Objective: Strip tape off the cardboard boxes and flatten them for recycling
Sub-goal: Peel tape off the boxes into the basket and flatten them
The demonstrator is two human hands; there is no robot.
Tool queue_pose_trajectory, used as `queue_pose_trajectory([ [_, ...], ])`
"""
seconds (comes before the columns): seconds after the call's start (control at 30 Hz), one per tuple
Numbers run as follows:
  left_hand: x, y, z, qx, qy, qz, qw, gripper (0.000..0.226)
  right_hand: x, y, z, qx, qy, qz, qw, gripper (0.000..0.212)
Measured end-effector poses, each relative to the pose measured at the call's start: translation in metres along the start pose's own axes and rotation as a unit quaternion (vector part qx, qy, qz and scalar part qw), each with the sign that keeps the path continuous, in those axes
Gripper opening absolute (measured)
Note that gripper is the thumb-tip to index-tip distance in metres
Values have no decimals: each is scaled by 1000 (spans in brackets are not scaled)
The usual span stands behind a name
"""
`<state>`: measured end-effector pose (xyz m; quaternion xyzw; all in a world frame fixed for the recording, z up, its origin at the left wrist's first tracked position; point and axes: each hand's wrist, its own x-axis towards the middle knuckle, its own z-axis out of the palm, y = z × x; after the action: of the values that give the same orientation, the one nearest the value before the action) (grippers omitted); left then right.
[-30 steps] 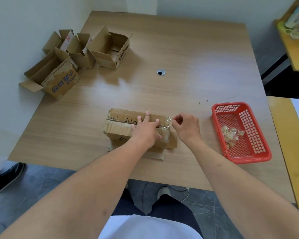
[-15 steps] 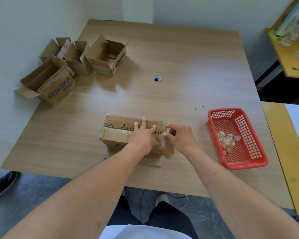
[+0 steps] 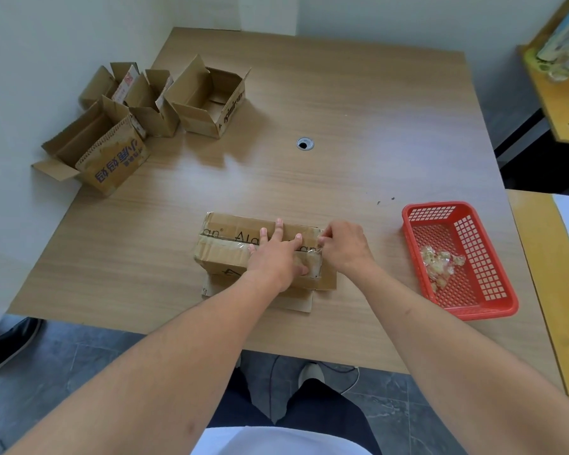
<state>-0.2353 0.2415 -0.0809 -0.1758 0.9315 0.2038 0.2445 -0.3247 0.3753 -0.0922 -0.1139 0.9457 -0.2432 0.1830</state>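
Cardboard box [image 3: 230,254], sealed with clear tape [image 3: 311,257] along its top seam, sits near the front edge of the wooden bench [image 3: 358,126], directly ahead of you, resting on a flat piece of cardboard [image 3: 296,300] that shows beneath its near side. Your right hand [image 3: 344,246] works at the box's right end, fingers curled in a pinching grip on the edge of the tape where it wraps over the corner. Your left hand [image 3: 276,257] lies flat across the top of the box, fingers straight and spread, pressing it down just beside the right hand.

To the right of the box, near the bench's right edge, stands a red plastic basket [image 3: 493,290] with crumpled clear tape scraps [image 3: 440,261] inside. A round cable hole [image 3: 305,143] sits in the middle of the bench, farther back.

In the far left corner, against the wall, a cluster of four open boxes is gathered: one with blue lettering [image 3: 109,159] on its side at the front, two smaller ones [image 3: 135,96] behind it, and a wider one [image 3: 211,100] with its flaps up to their right.

A yellow-topped table [image 3: 559,290] abuts the bench on the right, with white paper at its edge. A dark shoe [image 3: 7,343] shows on the grey floor at lower left.
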Motion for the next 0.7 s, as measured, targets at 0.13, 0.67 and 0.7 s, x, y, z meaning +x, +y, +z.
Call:
queue_pose_trajectory([
  [0.13, 0, 2, -2, 12, -1, -1, 1000, 76, 9, 9, -1, 285, 45, 115, 950, 8],
  [0.67, 1, 2, -4, 23, -3, 3, 1000, 76, 8, 16, 0, 86, 10, -114, 990, 10],
  [0.7, 1, 4, -5, 28, -5, 1, 1000, 76, 6, 17, -3, 85, 0, -129, 988, 17],
])
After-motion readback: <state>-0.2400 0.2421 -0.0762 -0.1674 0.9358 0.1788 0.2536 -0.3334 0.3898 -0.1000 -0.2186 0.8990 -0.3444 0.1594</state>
